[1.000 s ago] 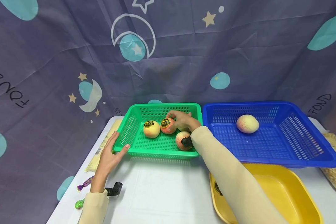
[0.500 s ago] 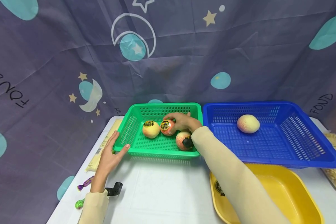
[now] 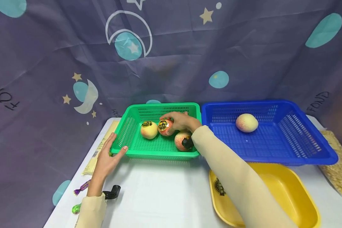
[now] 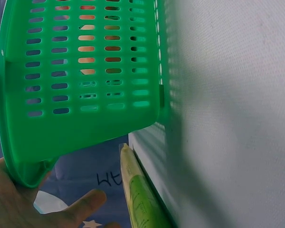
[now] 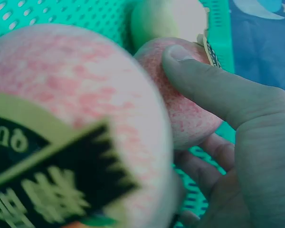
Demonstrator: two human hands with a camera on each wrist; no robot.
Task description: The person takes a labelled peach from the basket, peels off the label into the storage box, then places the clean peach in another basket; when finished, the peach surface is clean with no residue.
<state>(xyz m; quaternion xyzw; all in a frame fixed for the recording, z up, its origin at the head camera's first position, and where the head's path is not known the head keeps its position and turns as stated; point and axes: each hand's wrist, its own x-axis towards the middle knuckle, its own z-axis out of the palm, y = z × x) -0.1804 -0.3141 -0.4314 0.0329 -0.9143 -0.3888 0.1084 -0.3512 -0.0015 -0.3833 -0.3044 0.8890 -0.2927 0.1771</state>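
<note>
Inside the green basket (image 3: 159, 154), my right hand (image 3: 180, 121) grips a red peach (image 3: 164, 131) with a black-and-gold label. In the right wrist view the thumb presses that peach (image 5: 180, 109) from one side, and curled fingers show beyond it. A paler yellow peach (image 3: 149, 130) lies to its left. Under my right wrist sits a speckled peach (image 3: 180, 141), partly covered by a black wrist device. My left hand (image 3: 106, 161) rests at the basket's front left corner, thumb and fingers spread and fairly straight along the rim (image 4: 4, 118).
A blue basket (image 3: 262, 145) holding one pale peach (image 3: 246, 123) stands at the right. In front of it is a yellow tub (image 3: 285, 193), partly under my right sleeve. A long packet (image 3: 98, 155) and two wrapped sweets, purple (image 3: 82, 187) and green (image 3: 76, 208), lie at the left.
The head view has turned slightly, so everything appears a little further left. My right fingers have settled round the red peach, which has hardly moved. My left hand stays at the corner.
</note>
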